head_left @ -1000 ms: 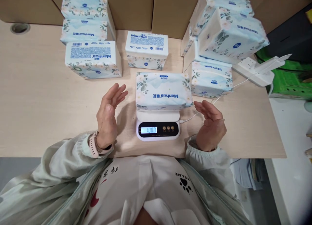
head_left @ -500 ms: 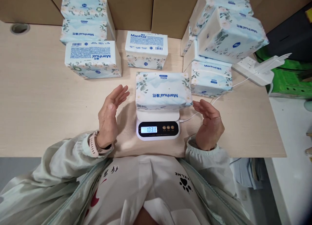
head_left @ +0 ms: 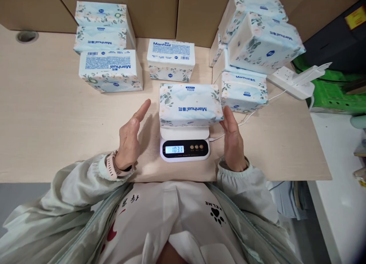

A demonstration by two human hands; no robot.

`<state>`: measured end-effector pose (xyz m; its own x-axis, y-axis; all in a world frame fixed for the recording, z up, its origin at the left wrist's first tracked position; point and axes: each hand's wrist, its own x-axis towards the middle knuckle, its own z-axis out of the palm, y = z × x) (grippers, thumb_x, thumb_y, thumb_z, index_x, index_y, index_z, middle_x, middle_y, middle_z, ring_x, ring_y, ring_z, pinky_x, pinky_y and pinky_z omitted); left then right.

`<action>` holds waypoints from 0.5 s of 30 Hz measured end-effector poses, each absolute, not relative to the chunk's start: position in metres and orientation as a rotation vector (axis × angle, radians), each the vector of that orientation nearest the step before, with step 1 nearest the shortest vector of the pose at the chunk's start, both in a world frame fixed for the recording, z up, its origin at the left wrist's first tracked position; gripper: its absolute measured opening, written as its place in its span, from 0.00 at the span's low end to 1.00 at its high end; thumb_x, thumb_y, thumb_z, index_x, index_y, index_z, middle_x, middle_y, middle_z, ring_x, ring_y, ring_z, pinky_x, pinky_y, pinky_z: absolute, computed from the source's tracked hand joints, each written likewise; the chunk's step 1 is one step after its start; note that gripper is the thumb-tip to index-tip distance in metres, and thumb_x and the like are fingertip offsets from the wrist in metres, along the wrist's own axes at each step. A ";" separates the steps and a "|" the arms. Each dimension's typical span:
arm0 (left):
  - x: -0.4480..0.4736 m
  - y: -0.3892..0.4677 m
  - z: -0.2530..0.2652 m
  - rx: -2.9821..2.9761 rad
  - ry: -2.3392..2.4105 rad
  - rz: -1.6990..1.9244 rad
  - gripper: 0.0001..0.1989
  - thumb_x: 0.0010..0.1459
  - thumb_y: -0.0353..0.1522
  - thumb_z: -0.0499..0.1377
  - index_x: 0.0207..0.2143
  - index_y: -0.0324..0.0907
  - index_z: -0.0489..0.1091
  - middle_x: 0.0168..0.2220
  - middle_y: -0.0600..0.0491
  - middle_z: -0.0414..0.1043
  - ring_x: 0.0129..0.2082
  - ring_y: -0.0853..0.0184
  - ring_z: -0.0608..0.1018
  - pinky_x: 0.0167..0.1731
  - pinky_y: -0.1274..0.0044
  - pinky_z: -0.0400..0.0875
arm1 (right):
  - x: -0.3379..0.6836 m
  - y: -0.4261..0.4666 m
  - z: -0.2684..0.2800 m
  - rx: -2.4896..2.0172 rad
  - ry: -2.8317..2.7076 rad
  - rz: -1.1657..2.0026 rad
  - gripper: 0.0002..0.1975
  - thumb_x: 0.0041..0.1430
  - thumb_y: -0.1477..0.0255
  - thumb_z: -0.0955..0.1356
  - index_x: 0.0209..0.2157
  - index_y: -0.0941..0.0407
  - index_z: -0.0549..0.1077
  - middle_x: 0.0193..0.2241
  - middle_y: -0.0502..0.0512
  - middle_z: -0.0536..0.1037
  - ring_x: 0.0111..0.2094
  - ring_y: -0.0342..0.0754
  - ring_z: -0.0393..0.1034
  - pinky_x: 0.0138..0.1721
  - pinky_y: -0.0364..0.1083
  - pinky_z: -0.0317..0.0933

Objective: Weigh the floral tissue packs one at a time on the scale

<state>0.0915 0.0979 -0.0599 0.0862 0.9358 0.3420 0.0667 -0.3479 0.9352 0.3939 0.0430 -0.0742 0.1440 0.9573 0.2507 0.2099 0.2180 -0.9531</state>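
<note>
A pack of tissues (head_left: 190,102) in blue-white floral wrapping lies on a small white digital scale (head_left: 185,133). The lit display of the scale (head_left: 174,149) reads 103.1. To the left of the pack my left hand (head_left: 130,140) is held upright with fingers stretched out, apart from the pack and holding nothing. My right hand (head_left: 233,142) stands at the pack's right end, palm inward and fingers straight. Its fingertips are close to the pack's near right corner; whether they touch it I cannot tell.
Behind the scale sits a single tissue pack (head_left: 171,60). Several packs (head_left: 110,71) are at the back left, and several more (head_left: 264,42) are piled at the back right. A white power strip (head_left: 291,82) and a cable (head_left: 247,119) lie on the right. Cardboard boxes (head_left: 154,12) line the back.
My right hand has moved left, closer to the pack's right end, and turned more edge-on. The left hand has shifted slightly right. The display reading is the same.
</note>
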 end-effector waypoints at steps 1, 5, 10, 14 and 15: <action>0.091 0.099 -0.060 1.566 1.028 1.372 0.26 0.78 0.52 0.51 0.67 0.56 0.76 0.70 0.60 0.74 0.75 0.55 0.71 0.81 0.57 0.60 | 0.393 0.045 -0.074 -1.234 -1.331 0.834 0.36 0.73 0.41 0.60 0.76 0.39 0.62 0.78 0.50 0.63 0.80 0.57 0.57 0.79 0.63 0.54; 0.091 0.104 -0.062 1.533 1.058 1.412 0.26 0.77 0.53 0.53 0.65 0.54 0.78 0.68 0.58 0.76 0.74 0.54 0.72 0.81 0.57 0.60 | 0.391 0.052 -0.067 -1.258 -1.350 0.875 0.41 0.71 0.38 0.59 0.77 0.41 0.59 0.80 0.51 0.59 0.81 0.56 0.53 0.79 0.63 0.55; 0.083 0.110 -0.069 1.512 1.107 1.359 0.32 0.77 0.56 0.51 0.68 0.47 0.75 0.71 0.54 0.73 0.77 0.48 0.67 0.82 0.51 0.53 | 0.393 0.058 -0.055 -1.254 -1.361 0.905 0.42 0.69 0.36 0.60 0.76 0.41 0.60 0.79 0.52 0.60 0.81 0.57 0.54 0.79 0.64 0.56; 0.079 0.115 -0.070 1.502 1.067 1.116 0.34 0.75 0.59 0.51 0.71 0.54 0.71 0.77 0.59 0.61 0.81 0.50 0.55 0.84 0.55 0.44 | 0.394 0.068 -0.049 -1.323 -1.316 0.969 0.44 0.68 0.35 0.61 0.76 0.43 0.61 0.80 0.52 0.60 0.80 0.56 0.54 0.79 0.64 0.55; 0.081 0.116 -0.068 1.504 1.052 1.094 0.33 0.75 0.58 0.52 0.71 0.55 0.71 0.77 0.57 0.61 0.81 0.49 0.55 0.83 0.52 0.44 | 0.394 0.071 -0.048 -1.344 -1.315 0.980 0.44 0.68 0.35 0.61 0.76 0.43 0.62 0.79 0.53 0.60 0.80 0.56 0.55 0.79 0.65 0.54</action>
<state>0.0812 0.1158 -0.0685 0.2251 0.9644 0.1386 0.1000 -0.1643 0.9813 0.3937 0.0706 -0.0480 0.0893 0.9925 0.0832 0.2044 0.0635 -0.9768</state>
